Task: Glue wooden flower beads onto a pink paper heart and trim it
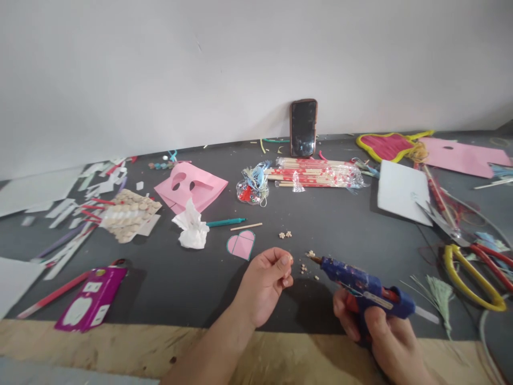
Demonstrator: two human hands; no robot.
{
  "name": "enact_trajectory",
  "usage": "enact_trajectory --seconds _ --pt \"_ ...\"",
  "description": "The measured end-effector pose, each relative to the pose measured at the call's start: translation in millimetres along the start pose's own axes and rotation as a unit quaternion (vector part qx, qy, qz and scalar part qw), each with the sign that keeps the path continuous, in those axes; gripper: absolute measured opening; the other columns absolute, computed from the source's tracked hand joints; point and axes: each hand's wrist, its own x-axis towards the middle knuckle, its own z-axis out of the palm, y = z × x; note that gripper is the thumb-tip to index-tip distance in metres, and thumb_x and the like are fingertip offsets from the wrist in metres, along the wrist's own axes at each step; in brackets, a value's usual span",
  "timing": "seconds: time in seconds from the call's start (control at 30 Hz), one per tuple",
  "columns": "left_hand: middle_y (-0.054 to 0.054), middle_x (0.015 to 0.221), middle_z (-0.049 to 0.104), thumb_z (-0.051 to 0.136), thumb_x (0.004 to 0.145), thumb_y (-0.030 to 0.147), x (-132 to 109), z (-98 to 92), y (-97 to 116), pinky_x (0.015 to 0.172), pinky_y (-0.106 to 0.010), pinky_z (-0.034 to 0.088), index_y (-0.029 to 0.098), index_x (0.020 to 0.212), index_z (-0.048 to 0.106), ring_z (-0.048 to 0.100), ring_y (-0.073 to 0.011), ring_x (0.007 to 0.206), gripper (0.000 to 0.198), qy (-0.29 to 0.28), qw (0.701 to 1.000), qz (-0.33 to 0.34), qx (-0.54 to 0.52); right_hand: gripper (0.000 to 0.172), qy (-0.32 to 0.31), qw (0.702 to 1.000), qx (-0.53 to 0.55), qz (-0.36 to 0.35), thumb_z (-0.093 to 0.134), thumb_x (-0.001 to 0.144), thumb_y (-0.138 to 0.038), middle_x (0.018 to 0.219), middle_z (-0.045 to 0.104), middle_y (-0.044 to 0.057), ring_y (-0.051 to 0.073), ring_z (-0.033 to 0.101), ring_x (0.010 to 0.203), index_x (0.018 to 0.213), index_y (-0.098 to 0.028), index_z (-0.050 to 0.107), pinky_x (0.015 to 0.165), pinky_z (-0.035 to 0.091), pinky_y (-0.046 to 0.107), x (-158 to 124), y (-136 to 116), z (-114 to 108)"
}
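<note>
My right hand (374, 329) is wrapped round the grip of a blue glue gun (360, 283), whose nozzle points left toward a few small beige beads (310, 255) on the dark mat. My left hand (264, 283) is closed in a pinch at thumb and forefinger, holding something tiny near the nozzle, too small to name. A pink paper heart (241, 245) lies just beyond my left hand. More small beads (285, 235) lie farther back.
Crumpled white tissue (192, 227), a teal pen (226, 221), pink folded paper with cut-outs (190, 187), a pack of sticks (316, 172) and a phone (303, 127) leaning on the wall. Yellow-handled scissors (473, 272) at right; a purple packet (92, 299) at left.
</note>
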Motion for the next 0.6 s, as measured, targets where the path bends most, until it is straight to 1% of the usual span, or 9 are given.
enact_trajectory --seconds 0.07,0.17,0.23,0.3,0.37,0.4,0.43,0.5,0.6 --pt "0.002 0.067 0.05 0.081 0.065 0.029 0.1 -0.2 -0.2 0.052 -0.019 0.031 0.013 0.066 0.06 0.038 -0.0049 0.055 0.027 -0.002 1.0 0.002 -0.006 0.044 0.026 0.999 -0.019 -0.011 0.036 0.092 -0.057 0.069 0.06 0.005 0.012 0.046 0.045 0.087 -0.02 0.06 0.043 0.038 0.026 -0.1 -5.8 -7.7" --pt "0.001 0.068 0.05 0.08 0.067 0.029 0.2 -0.9 -0.3 0.052 -0.019 0.031 0.013 0.065 0.06 0.038 -0.005 0.056 0.026 -0.004 1.0 0.011 -0.004 0.04 0.099 0.987 -0.12 -0.027 0.037 0.094 -0.052 0.065 0.058 0.003 0.016 0.051 0.049 0.113 -0.022 0.054 0.047 0.042 0.029 3.4 -12.9 -29.8" --pt "0.002 0.067 0.049 0.079 0.068 0.029 0.2 -2.3 0.2 0.052 -0.019 0.031 0.013 0.066 0.06 0.037 -0.0052 0.056 0.025 -0.002 1.0 0.026 0.007 0.046 0.153 0.953 -0.261 -0.036 0.042 0.091 -0.051 0.069 0.061 0.005 0.019 0.054 0.052 0.125 -0.021 0.048 0.05 0.044 0.031 8.8 -13.6 -49.7" --pt "0.003 0.066 0.049 0.078 0.07 0.029 0.1 -4.9 1.0 0.054 -0.02 0.032 0.014 0.068 0.061 0.038 -0.0056 0.057 0.023 0.013 0.997 0.061 0.034 0.056 0.206 0.883 -0.422 -0.028 0.047 0.087 -0.055 0.08 0.065 0.01 0.023 0.06 0.059 0.131 -0.02 0.044 0.052 0.045 0.034 15.0 -9.7 -69.4" --pt "0.003 0.065 0.049 0.076 0.072 0.031 0.2 -7.8 1.7 0.055 -0.02 0.033 0.016 0.073 0.063 0.04 -0.0065 0.058 0.02 0.041 0.991 0.104 0.077 0.061 0.194 0.806 -0.559 -0.025 0.046 0.086 -0.057 0.088 0.067 0.015 0.028 0.063 0.067 0.131 -0.017 0.046 0.052 0.045 0.036 20.2 -2.3 -84.8" --pt "0.003 0.065 0.05 0.076 0.072 0.032 0.4 -9.1 2.0 0.056 -0.021 0.033 0.016 0.074 0.064 0.041 -0.0069 0.059 0.02 0.055 0.987 0.12 0.096 0.061 0.173 0.779 -0.601 -0.043 0.042 0.088 -0.057 0.092 0.067 0.017 0.03 0.064 0.072 0.131 -0.014 0.046 0.054 0.046 0.037 21.9 1.9 -90.3" --pt "0.003 0.065 0.05 0.075 0.073 0.032 0.6 -10.0 2.3 0.056 -0.021 0.033 0.017 0.075 0.064 0.042 -0.0072 0.059 0.02 0.065 0.983 0.129 0.11 0.06 0.149 0.761 -0.628 -0.064 0.039 0.09 -0.055 0.094 0.066 0.019 0.032 0.064 0.077 0.13 -0.012 0.047 0.057 0.047 0.038 22.9 5.7 -94.2" --pt "0.003 0.065 0.05 0.075 0.073 0.033 1.2 -10.7 2.8 0.057 -0.022 0.034 0.017 0.075 0.064 0.041 -0.007 0.058 0.02 0.072 0.982 0.133 0.116 0.058 0.121 0.742 -0.651 -0.101 0.033 0.093 -0.051 0.096 0.066 0.019 0.032 0.064 0.081 0.13 -0.009 0.047 0.063 0.049 0.041 22.9 10.0 -98.3" --pt "0.004 0.065 0.05 0.076 0.071 0.033 1.6 -9.4 3.3 0.056 -0.021 0.034 0.017 0.075 0.064 0.04 -0.0063 0.057 0.02 0.074 0.983 0.132 0.106 0.057 0.122 0.714 -0.681 -0.106 0.032 0.092 -0.052 0.105 0.062 0.02 0.034 0.06 0.087 0.127 -0.011 0.052 0.071 0.049 0.047 18.7 5.0 -96.5"
